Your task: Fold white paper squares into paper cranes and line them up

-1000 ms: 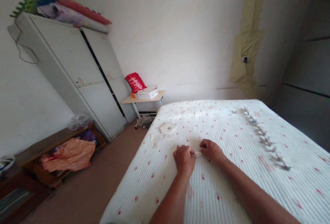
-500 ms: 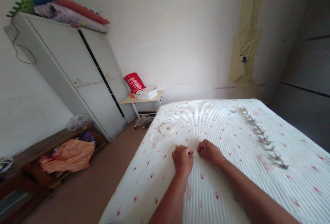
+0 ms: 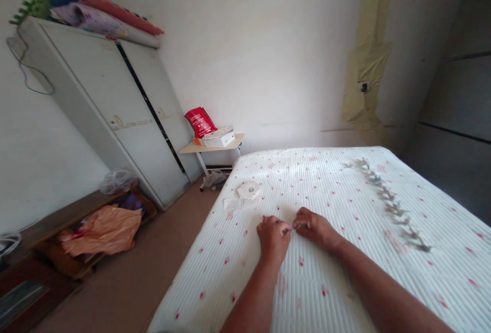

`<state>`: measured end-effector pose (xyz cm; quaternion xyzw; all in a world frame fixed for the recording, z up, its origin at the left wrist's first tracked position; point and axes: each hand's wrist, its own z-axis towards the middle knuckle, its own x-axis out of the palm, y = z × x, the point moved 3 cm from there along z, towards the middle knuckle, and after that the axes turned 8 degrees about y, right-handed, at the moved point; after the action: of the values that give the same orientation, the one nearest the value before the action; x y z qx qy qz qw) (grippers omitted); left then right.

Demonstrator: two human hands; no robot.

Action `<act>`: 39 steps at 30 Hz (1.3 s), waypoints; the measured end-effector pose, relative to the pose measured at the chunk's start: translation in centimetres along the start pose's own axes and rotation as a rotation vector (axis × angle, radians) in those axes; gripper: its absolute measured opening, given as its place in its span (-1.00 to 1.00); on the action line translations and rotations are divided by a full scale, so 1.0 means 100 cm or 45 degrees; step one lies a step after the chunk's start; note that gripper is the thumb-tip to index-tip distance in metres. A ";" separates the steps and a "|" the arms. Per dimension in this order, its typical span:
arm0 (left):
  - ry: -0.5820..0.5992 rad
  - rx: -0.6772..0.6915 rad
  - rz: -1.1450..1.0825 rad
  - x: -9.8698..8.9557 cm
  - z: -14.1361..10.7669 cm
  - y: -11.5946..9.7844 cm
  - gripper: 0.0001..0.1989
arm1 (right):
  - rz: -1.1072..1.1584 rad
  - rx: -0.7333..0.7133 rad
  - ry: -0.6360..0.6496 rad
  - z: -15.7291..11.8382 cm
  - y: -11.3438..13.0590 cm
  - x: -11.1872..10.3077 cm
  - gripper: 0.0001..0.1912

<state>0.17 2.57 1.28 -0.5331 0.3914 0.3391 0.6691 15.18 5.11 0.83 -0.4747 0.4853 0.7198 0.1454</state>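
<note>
Over the middle of the quilted bed cover (image 3: 326, 190), my left hand (image 3: 274, 233) is closed, thumb against bent fingers. My right hand (image 3: 312, 226) is closed in a pinch just beside it, the fingertips almost meeting. A small darkish bit shows at the fingertips of each hand, too small and hidden to make out. Left of and beyond my hands lie a pale many-sided packet (image 3: 249, 190) with a round dark mark and a printed paper sheet (image 3: 240, 204). On the right, a row of small greyish folded figures, like paper cranes (image 3: 389, 201), runs along the cover.
A small table (image 3: 210, 146) against the wall bears a red bag (image 3: 200, 122) and a white box (image 3: 220, 140). A grey cabinet (image 3: 99, 82) stands left, rolled mats on top. A low wooden bench (image 3: 57, 225) holds an orange plastic bag (image 3: 103, 233).
My hands have drawn slightly closer, their fingertips now almost meeting. The pale bit seen between them earlier is hardly visible, and darkish bits show at the fingertips.
</note>
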 end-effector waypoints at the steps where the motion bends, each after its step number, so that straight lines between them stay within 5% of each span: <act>1: -0.009 0.012 0.004 0.000 0.000 0.000 -0.91 | -0.014 -0.016 0.002 0.000 0.001 0.000 -0.78; 17: 0.022 0.006 0.050 0.000 0.000 -0.004 -0.88 | -0.105 0.009 0.006 0.000 0.005 0.002 -0.79; 39: 0.018 -0.152 0.048 0.002 0.004 -0.004 -0.89 | -0.076 0.527 0.031 0.021 0.004 0.003 -0.82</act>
<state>0.67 2.93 1.33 -0.5669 0.3853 0.3707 0.6267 13.60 6.58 0.93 -0.4574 0.6102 0.5943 0.2555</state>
